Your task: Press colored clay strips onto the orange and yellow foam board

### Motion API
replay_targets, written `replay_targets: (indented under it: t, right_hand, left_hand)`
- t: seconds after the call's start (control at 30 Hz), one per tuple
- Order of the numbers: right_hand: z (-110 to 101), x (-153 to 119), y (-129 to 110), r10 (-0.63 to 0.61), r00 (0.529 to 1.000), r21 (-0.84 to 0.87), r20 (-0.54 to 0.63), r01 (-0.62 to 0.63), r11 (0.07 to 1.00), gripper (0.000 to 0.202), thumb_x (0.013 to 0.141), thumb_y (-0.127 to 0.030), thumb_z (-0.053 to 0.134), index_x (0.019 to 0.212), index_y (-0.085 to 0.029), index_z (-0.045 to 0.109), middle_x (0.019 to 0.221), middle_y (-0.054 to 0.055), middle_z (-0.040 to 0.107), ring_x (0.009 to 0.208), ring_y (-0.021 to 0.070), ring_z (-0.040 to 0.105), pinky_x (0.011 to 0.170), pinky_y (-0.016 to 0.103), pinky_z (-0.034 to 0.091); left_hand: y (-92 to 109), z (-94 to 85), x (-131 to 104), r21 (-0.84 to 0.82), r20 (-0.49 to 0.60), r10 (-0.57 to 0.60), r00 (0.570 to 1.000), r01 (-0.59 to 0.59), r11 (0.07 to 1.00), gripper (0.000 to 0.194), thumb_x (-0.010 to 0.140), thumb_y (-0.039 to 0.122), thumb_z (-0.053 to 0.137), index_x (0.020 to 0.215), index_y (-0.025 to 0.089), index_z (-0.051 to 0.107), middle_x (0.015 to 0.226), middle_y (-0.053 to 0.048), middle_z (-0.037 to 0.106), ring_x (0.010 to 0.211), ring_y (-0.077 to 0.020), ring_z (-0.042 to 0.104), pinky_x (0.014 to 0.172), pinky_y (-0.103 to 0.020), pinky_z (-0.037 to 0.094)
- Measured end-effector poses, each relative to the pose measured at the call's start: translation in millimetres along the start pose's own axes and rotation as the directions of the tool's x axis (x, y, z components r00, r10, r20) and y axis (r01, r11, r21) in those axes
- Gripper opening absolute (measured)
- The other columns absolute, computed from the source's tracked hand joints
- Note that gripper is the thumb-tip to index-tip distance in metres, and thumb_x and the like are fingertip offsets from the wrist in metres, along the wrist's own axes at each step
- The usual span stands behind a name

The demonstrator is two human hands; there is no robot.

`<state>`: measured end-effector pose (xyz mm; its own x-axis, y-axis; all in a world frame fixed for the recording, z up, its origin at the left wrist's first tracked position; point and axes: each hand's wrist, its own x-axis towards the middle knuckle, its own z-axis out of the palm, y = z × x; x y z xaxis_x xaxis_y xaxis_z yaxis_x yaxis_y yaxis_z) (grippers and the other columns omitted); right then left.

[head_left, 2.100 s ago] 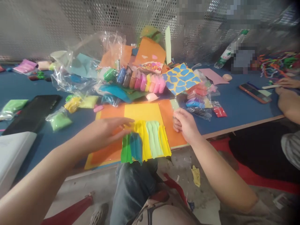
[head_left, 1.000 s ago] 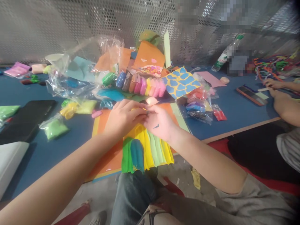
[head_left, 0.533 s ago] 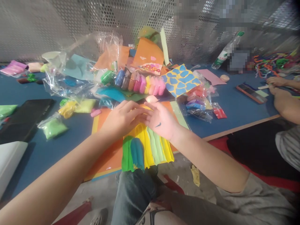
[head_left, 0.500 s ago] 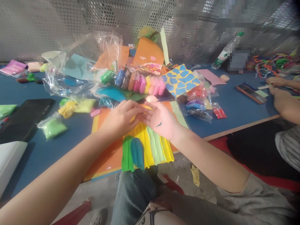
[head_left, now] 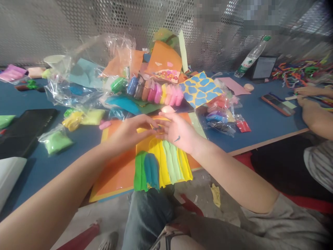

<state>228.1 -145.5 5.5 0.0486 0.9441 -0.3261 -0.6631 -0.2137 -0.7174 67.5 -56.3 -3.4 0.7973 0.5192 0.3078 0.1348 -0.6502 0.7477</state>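
My right hand (head_left: 179, 133) is held palm up above the sheets, fingers stretched out and open. A thin, curved dark blue piece of clay (head_left: 177, 138) lies on its palm. My left hand (head_left: 137, 128) comes in from the left, thumb and forefinger pinched at a small dark piece of clay (head_left: 157, 128) by the right fingertips. Beneath both hands is a panel of ridged clay strips (head_left: 169, 163) in green, teal, yellow and pale green, jutting past the table edge. It rests on an orange sheet (head_left: 114, 173). A pale pink lump (head_left: 168, 109) sits just beyond my right hand.
Bagged clay packs (head_left: 156, 93) line the back of the blue table (head_left: 234, 142). A blue-and-yellow patterned card (head_left: 200, 89) and a plastic bottle (head_left: 246, 62) stand farther right. Another person's hands (head_left: 307, 95) are at the right edge. A black case (head_left: 28, 128) lies left.
My left hand has drawn back slightly to the left, its thumb and forefinger now showing dark bits between them. My right hand stays palm up, nearly still.
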Motion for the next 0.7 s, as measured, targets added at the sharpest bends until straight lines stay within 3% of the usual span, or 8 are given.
replay_targets:
  t: [0.1,0.2,0.3,0.4,0.57,0.7]
  right_hand:
    - [1.5,-0.9,-1.8,0.017,0.999,-0.026,0.042,-0.016,1.000,0.009,0.083,-0.028,0.057,0.090,-0.022,0.057,0.082,0.000,0.065,0.062,0.0134,0.061,0.056,0.026,0.053]
    - [2.9,-1.0,-2.7,0.019,0.997,-0.024,0.078,-0.017,1.000,0.010,0.084,-0.030,0.056,0.090,-0.022,0.059,0.081,0.000,0.064,0.063,0.0130,0.061,0.055,0.025,0.051]
    - [7.2,0.6,-2.6,-0.021,1.000,0.050,-0.016,0.022,0.999,0.013,0.086,-0.032,0.051,0.089,-0.022,0.059,0.080,-0.001,0.065,0.064,0.0118,0.061,0.053,0.022,0.049]
    - [15.3,3.5,-0.9,-0.014,0.996,0.107,-0.088,0.024,0.994,0.019,0.088,-0.035,0.046,0.097,-0.024,0.059,0.094,-0.001,0.068,0.069,0.0117,0.063,0.046,0.020,0.043]
    - [31.4,6.3,7.4,-0.124,0.992,0.242,0.014,0.117,0.963,0.029,0.092,-0.042,0.040,0.103,-0.023,0.058,0.106,0.003,0.068,0.097,0.0168,0.064,0.069,0.026,0.052]
    - [38.3,5.7,11.7,-0.124,0.992,0.232,0.038,0.112,0.966,0.038,0.093,-0.051,0.035,0.105,-0.022,0.058,0.110,0.004,0.067,0.104,0.0191,0.063,0.079,0.032,0.053]
  left_hand:
    - [0.1,1.6,-1.3,-0.120,-0.028,-0.042,0.999,0.038,0.992,0.026,0.082,0.032,0.065,0.104,0.019,0.060,0.091,-0.005,0.068,0.084,-0.0161,0.067,0.076,-0.031,0.056]
    - [4.1,2.7,-4.0,-0.164,-0.091,-0.006,0.996,-0.009,0.986,0.024,0.084,0.030,0.064,0.106,0.020,0.058,0.092,-0.005,0.067,0.088,-0.0164,0.067,0.082,-0.033,0.056]
    - [13.2,6.3,-7.4,-0.171,-0.145,0.064,0.987,-0.088,0.981,0.023,0.084,0.029,0.064,0.104,0.021,0.058,0.096,-0.006,0.067,0.091,-0.0176,0.066,0.086,-0.036,0.055]
    - [23.0,12.7,-9.8,-0.145,-0.143,0.146,0.979,-0.166,0.975,0.021,0.082,0.028,0.067,0.100,0.020,0.060,0.093,-0.005,0.068,0.088,-0.0170,0.066,0.084,-0.035,0.055]
    - [27.8,18.1,-8.9,0.037,-0.110,0.169,0.979,-0.166,0.985,0.018,0.081,0.023,0.068,0.098,0.019,0.064,0.088,-0.003,0.070,0.079,-0.0148,0.065,0.076,-0.031,0.054]
    - [24.3,15.1,-6.5,0.129,-0.127,0.190,0.974,-0.174,0.976,0.030,0.076,0.028,0.074,0.103,0.018,0.065,0.098,-0.007,0.070,0.093,-0.0206,0.063,0.080,-0.034,0.053]
